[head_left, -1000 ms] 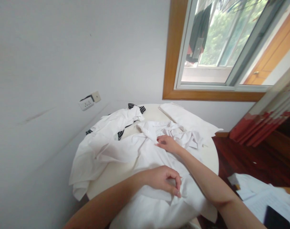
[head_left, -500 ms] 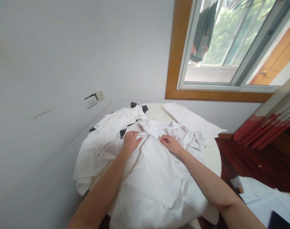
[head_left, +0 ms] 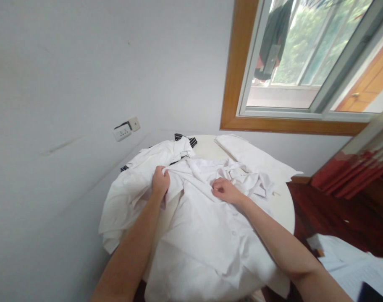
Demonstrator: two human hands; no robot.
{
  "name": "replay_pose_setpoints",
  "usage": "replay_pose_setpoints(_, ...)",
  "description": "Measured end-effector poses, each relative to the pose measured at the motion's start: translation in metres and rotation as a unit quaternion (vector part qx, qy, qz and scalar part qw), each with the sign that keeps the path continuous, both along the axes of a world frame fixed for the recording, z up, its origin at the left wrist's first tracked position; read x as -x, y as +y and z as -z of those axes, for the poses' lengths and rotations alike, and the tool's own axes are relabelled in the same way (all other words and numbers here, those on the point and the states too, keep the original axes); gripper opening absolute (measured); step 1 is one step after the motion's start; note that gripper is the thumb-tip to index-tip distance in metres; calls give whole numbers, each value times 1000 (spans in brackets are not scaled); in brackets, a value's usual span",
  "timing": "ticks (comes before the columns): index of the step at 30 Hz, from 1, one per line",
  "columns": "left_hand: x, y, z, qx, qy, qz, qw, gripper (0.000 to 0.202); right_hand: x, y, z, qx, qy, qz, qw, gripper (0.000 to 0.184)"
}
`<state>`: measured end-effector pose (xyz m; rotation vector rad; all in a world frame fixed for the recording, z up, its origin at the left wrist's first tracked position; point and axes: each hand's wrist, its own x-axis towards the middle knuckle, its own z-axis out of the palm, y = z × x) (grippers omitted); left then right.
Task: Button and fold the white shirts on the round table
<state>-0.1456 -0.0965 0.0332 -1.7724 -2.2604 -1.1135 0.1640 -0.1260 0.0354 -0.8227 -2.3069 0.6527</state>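
A white button-up shirt (head_left: 204,235) lies spread over a round white table, its lower part draping off the near edge. At the shirt's left shoulder area, my left hand (head_left: 160,181) is closed on a fold of the cloth and pulls it taut to the left. My right hand (head_left: 223,189) rests near the middle of the shirt, below the collar, with its fingers curled against the fabric. Whether cloth is pinched in those right fingers is hard to see, though they press onto the shirt. Wrinkled folds bunch up just right of that hand.
Other white garments (head_left: 128,197) are heaped at the table's left, with black striped cloth (head_left: 185,139) behind. A folded white cloth (head_left: 257,157) lies at the back right of the table (head_left: 281,209). Papers (head_left: 355,264) sit lower right. The wall socket (head_left: 122,132) is behind.
My left hand has moved left from near the collar, drawing a fold of the shirt outward with it. The right hand has stayed in nearly the same place.
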Motion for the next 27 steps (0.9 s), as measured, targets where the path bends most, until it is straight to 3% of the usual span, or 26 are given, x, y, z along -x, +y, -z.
replay_pose_setpoints(3,-7,-12,-8,31,85,20,996,37,4,-5,-3,-31,-4,-100,995,33)
replay_pose_setpoints(6,-21,-25,-18,26,164,10,986,38,8,-6,-1,-40,-16,-117,992,36)
replay_pose_setpoints(10,-50,-31,-24,15,195,95,976,30,11,-5,1,-73,-57,-1,996,39)
replay_pose_setpoints(13,-71,-24,-23,80,197,163,963,34,10,-4,-1,-108,-120,97,982,29)
replay_pose_setpoints(17,-86,-7,-22,204,195,116,952,67,7,-3,-5,-114,-220,197,949,26)
replay_pose_setpoints(20,-93,8,-30,241,202,70,947,79,6,-3,-4,-115,-246,236,933,24)
replay_pose_setpoints(24,-103,21,-45,184,213,77,956,52,11,-4,2,-119,-214,187,951,25)
replay_pose_setpoints(27,-117,26,-53,88,196,128,968,38,16,-5,9,-123,-200,119,965,26)
